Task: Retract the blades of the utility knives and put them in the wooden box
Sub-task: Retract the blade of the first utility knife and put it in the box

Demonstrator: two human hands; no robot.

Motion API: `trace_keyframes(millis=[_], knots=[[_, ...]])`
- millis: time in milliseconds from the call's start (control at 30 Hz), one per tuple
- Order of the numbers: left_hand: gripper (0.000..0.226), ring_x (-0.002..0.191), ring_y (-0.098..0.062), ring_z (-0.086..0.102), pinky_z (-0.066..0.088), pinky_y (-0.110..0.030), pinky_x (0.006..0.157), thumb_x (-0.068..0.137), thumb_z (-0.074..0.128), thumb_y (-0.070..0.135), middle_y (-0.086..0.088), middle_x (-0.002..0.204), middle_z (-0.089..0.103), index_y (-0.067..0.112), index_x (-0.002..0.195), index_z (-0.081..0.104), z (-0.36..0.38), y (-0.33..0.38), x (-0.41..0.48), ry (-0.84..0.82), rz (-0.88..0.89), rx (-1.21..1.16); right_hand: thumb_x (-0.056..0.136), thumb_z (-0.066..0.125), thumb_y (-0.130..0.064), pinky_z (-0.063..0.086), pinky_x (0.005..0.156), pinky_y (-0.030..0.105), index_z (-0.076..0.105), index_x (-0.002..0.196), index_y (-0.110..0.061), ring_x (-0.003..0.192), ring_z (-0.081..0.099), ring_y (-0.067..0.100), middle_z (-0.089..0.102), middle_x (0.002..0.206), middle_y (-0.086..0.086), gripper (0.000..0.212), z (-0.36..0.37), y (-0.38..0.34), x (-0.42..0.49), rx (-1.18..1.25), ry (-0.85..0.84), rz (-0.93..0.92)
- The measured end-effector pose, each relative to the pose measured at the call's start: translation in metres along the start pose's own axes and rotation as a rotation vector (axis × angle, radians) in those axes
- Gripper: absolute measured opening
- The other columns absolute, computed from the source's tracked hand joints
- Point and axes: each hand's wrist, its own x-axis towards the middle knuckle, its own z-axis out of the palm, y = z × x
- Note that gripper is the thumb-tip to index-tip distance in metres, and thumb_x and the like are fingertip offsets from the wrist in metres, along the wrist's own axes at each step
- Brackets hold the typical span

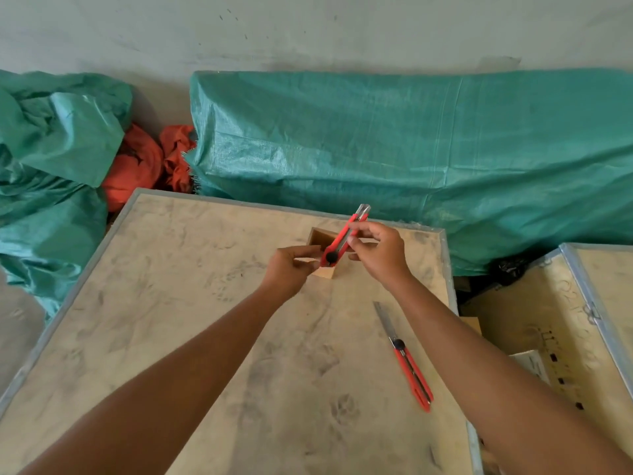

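Observation:
A red utility knife (343, 239) is held tilted above the small wooden box (320, 238), its metal tip pointing up and away, with only a short bit of blade showing. My right hand (378, 257) grips the knife's upper body. My left hand (291, 269) pinches its lower end by the black knob. The box is open at the top and partly hidden by both hands. A second red utility knife (409, 366) lies flat on the crate top to the right, its long blade extended toward the box.
I work on a dusty plywood crate top (191, 303) with metal edging. Another crate (589, 320) stands to the right across a gap. Green tarpaulin bundles (411, 149) and orange cloth (147, 162) lie behind the crate.

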Motion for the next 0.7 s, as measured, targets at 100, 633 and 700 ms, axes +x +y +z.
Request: trace_keyframes(millis=[100, 633, 700], knots=[[0.055, 0.122, -0.025, 0.059, 0.053, -0.04, 0.099, 0.086, 0.075, 0.018, -0.003, 0.139, 0.059, 0.024, 0.138, 0.057, 0.007, 0.003, 0.031, 0.125, 0.002, 0.227, 0.09, 0.072, 0.001, 0.067, 0.07, 0.045, 0.078, 0.11, -0.016, 0.082, 0.078, 0.027, 0.075, 0.106, 0.008, 0.027, 0.011, 0.016, 0.027, -0.049, 0.086, -0.017], [0.05, 0.116, -0.025, 0.064, 0.051, -0.031, 0.093, 0.09, 0.069, 0.009, -0.006, 0.138, 0.062, 0.018, 0.138, 0.057, 0.017, -0.011, 0.061, 0.073, -0.121, 0.25, 0.092, 0.068, -0.001, 0.057, 0.1, 0.039, 0.078, 0.117, -0.01, 0.105, 0.073, 0.026, 0.078, 0.116, 0.011, 0.028, 0.053, 0.04, 0.042, -0.342, 0.02, -0.032], [0.049, 0.115, -0.025, 0.064, 0.05, -0.036, 0.099, 0.089, 0.07, 0.009, -0.006, 0.137, 0.063, 0.016, 0.136, 0.059, 0.014, -0.014, 0.055, 0.073, -0.107, 0.231, 0.092, 0.068, 0.0, 0.057, 0.096, 0.033, 0.078, 0.117, -0.012, 0.1, 0.074, 0.024, 0.078, 0.114, 0.01, 0.029, 0.051, 0.038, 0.036, -0.339, 0.008, -0.027]])
